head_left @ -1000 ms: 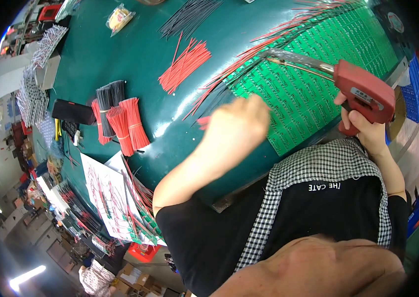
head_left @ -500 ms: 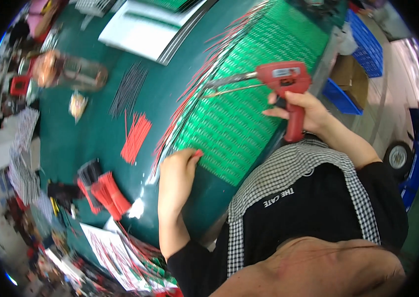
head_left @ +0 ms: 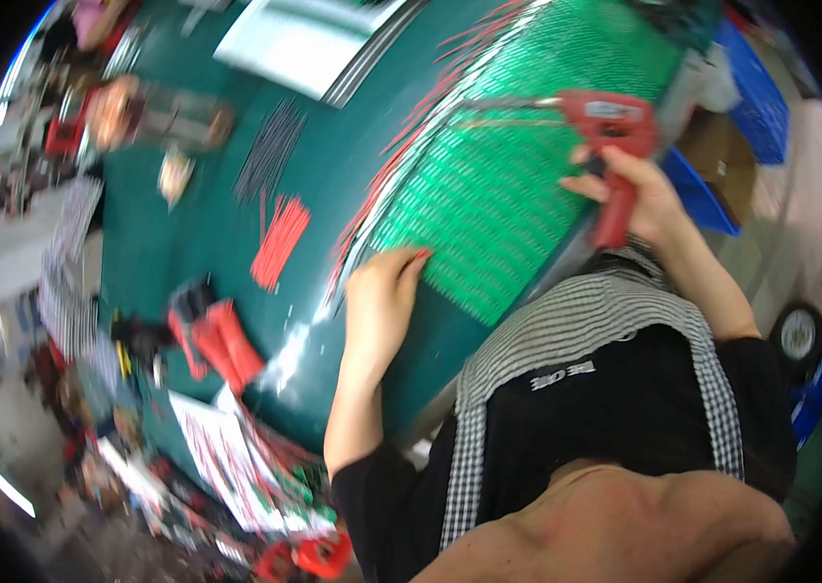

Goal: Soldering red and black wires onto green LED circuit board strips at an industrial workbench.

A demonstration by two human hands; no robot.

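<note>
My right hand (head_left: 646, 194) grips the handle of a red soldering gun (head_left: 609, 121), its long thin metal tip pointing left over the upper left part of a green circuit board panel (head_left: 498, 214). The panel is patterned with rows of pale marks. Red wires (head_left: 372, 206) and dark ones fan out along its left edge. At the panel's lower left corner my left hand (head_left: 384, 296) is closed in a pinch. Something small and red shows at its fingertips, too blurred to name.
Left of the panel lie bundles of red wires (head_left: 281, 240) and black wires (head_left: 270, 146). A clear bottle (head_left: 177, 115), red and black bundles (head_left: 221, 345) and a white stack (head_left: 309, 44) are also on the green table (head_left: 177, 204). Blue crates (head_left: 756, 92) stand at the right.
The view has shifted, so the table and panel sit further right and higher. Both hands keep nearly the same places over the panel. The soldering gun stays in my right hand.
</note>
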